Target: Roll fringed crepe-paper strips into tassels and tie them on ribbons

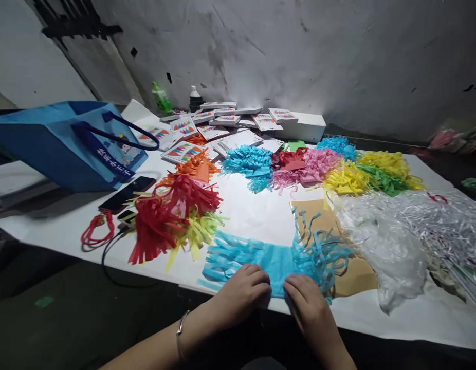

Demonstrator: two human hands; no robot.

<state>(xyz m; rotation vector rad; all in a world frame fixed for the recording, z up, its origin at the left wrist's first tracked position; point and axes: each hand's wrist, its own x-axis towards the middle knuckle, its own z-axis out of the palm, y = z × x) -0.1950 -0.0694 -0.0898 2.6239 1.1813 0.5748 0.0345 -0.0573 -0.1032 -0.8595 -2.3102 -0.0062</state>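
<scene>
Grey wall (pixel 241 51), rough and stained, stands behind a counter (pixel 253 210) with a smooth white top. At the front edge of this counter, near its middle, lies one piece of blue fringed paper (pixel 274 259), thin and wrinkled, flat in the centre and cut into soft strips at both sides. Two hands touch its near border. The left hand (pixel 243 288), with one thin metal bracelet (pixel 181 329) on the wrist, has its fingers curled together; the right hand (pixel 309 303) lies with bent fingers just beside. Both thumbs are mostly hidden, so I cannot tell if either grip is clamped on the paper.

Toward the left edge are one red bundle (pixel 157 221), one stiff blue bag (pixel 64 149) with rope handles, one flat black phone (pixel 128 194) and one looped red cord (pixel 99 231). More fluffy bundles (pixel 249 162) form a curved row toward the back edge, before many flat card packets (pixel 184 126), which overlap too much for counting. Two bottles (pixel 161 97) and one white box (pixel 309 127) stand there also. Toward the right edge spread one crumpled clear plastic bag (pixel 392 257) and shiny silver strips (pixel 454 216).
</scene>
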